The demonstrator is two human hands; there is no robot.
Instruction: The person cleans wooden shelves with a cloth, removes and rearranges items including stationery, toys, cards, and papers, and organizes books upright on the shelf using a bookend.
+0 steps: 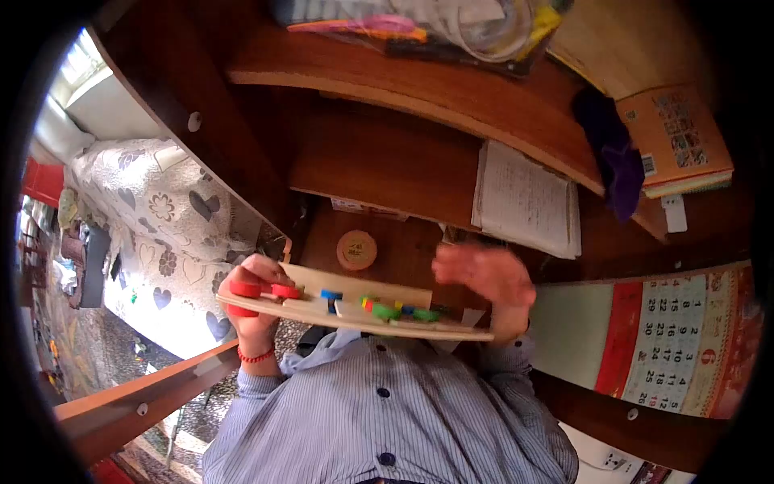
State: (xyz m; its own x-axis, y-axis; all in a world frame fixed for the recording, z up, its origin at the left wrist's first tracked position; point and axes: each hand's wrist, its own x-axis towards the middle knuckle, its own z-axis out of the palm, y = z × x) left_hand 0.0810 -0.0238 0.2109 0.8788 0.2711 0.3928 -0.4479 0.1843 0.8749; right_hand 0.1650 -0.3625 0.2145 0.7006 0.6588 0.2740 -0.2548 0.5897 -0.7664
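My left hand (260, 274), with a red bead bracelet at the wrist, grips the left end of a thin wooden board (355, 323). The board is seen nearly edge-on in front of my striped shirt. Red pieces (284, 291) sit at that end by my fingers. Farther along it are a blue piece (330, 295), green pieces (385, 311) and small yellow parts. My right hand (488, 274) is raised near the board's right end, fingers stretched out and slightly blurred, holding nothing.
Beyond the board are brown wooden shelves (387, 153) with a stack of papers (528, 198) and a round tin-like object (356, 250). At right lie an orange book (673, 137), a dark purple cloth (617, 165) and a calendar (669, 347). A heart-patterned cover (161, 214) is at left.
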